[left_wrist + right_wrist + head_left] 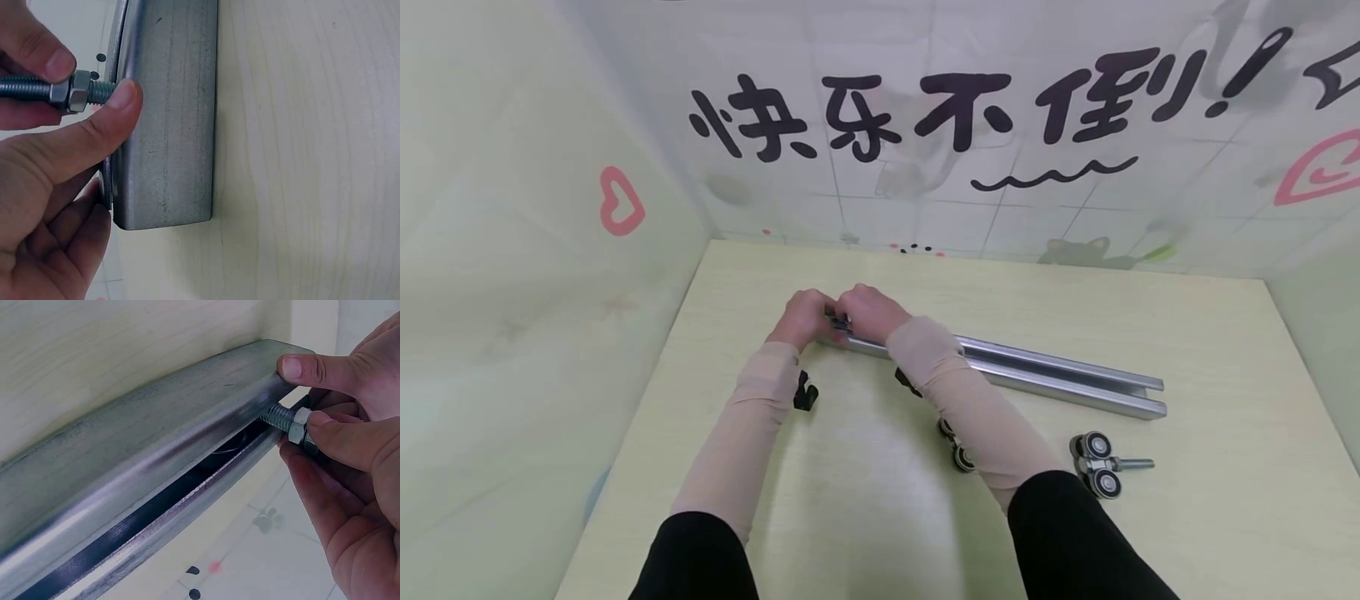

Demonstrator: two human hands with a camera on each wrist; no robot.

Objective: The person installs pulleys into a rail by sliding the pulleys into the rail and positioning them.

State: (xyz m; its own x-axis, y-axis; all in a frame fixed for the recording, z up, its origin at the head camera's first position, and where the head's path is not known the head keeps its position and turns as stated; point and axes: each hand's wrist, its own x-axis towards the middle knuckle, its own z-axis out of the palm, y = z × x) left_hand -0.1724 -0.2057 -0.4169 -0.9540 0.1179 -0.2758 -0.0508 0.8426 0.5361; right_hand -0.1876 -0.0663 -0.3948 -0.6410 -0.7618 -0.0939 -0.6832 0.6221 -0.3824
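Observation:
A long metal channel rail (1060, 379) with a slot along one side lies across the table. At its left end my left hand (805, 317) grips the rail, its thumb on the metal beside the slot. My right hand (874, 312) pinches a threaded bolt (28, 89) at its hex nuts (79, 90). The bolt sticks out of the slot near the rail end. In the right wrist view, a rounded edge (232, 445), perhaps a wheel, shows dimly inside the slot. Fingers hide part of the bolt.
On the wooden table (850, 500), a roller hanger (1101, 464) with a bolt lies right of my right forearm. Another wheeled piece (955, 446) is partly behind that forearm. Black fittings (805, 393) lie near both forearms. Printed sheets (880, 175) stand behind and beside the table.

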